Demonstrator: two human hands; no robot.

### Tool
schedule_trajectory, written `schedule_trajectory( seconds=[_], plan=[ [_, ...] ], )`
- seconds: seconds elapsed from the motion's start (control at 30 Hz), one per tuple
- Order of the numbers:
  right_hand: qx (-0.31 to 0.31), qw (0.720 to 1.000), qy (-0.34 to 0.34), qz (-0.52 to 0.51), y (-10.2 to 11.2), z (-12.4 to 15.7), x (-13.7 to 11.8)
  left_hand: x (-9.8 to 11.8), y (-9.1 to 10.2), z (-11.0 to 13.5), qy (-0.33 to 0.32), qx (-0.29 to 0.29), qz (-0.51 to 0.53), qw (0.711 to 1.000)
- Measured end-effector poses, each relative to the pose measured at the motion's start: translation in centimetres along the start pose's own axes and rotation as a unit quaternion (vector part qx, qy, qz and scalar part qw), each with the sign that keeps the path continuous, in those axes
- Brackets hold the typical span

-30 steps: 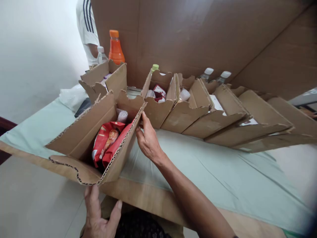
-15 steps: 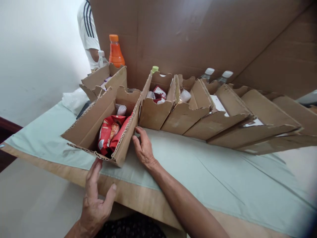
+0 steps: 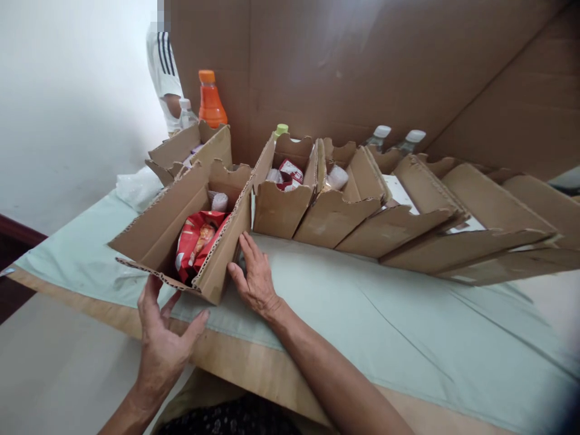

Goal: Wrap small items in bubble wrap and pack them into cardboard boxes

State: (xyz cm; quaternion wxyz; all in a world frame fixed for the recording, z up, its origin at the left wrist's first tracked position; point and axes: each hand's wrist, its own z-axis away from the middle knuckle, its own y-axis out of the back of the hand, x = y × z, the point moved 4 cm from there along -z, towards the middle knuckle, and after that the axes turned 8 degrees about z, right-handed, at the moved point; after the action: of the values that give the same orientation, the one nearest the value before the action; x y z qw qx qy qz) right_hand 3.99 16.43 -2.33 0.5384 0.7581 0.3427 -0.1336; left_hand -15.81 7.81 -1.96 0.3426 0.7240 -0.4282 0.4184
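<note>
- L hand (image 3: 163,341): fingers spread, nothing gripped, tips at near end of open cardbd box (image 3: 154,220); can't tell if touching.
- R hand (image 3: 256,278): fingers extended w/o a grip, tips against box's R wall.
- Box: on pale green cloth (image 3: 326,296), nr table's front edge, L of box row (image 3: 285,211); has red bag (image 3: 194,241) + whitish roll (image 3: 220,202) inside.
- Orange bottle (image 3: 211,106) behind.

front box (image 3: 224,258): underside hidden | orange bottle (image 3: 212,106): base hidden | rightmost box (image 3: 546,204): cut off
</note>
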Motion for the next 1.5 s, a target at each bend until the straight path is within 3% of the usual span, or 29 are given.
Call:
schedule_trajectory(
  seconds=[0.27,0.5,0.9,1.13,1.5],
  plan=[
    [0.008,0.998,0.061,0.020,0.1,0.3,-1.0,0.0,-0.2,0.8,-0.016,0.005,-0.008,1.000],
    [0.010,0.995,0.087,0.039,-0.2,0.7,-2.0,-0.7,0.6,1.4,0.014,0.018,0.040,0.999],
    [0.030,0.997,0.071,0.004,0.6,0.4,-0.9,0.6,-2.0,1.4,-0.023,-0.015,0.016,0.999],
    [0.090,0.995,0.038,-0.018,1.1,1.3,-1.0,0.9,-2.9,2.2,-0.045,-0.050,0.015,0.998],
    [0.110,0.991,0.004,-0.074,1.0,4.0,-1.8,-0.3,-1.3,4.7,-0.016,-0.070,-0.015,0.997]
  ],
)
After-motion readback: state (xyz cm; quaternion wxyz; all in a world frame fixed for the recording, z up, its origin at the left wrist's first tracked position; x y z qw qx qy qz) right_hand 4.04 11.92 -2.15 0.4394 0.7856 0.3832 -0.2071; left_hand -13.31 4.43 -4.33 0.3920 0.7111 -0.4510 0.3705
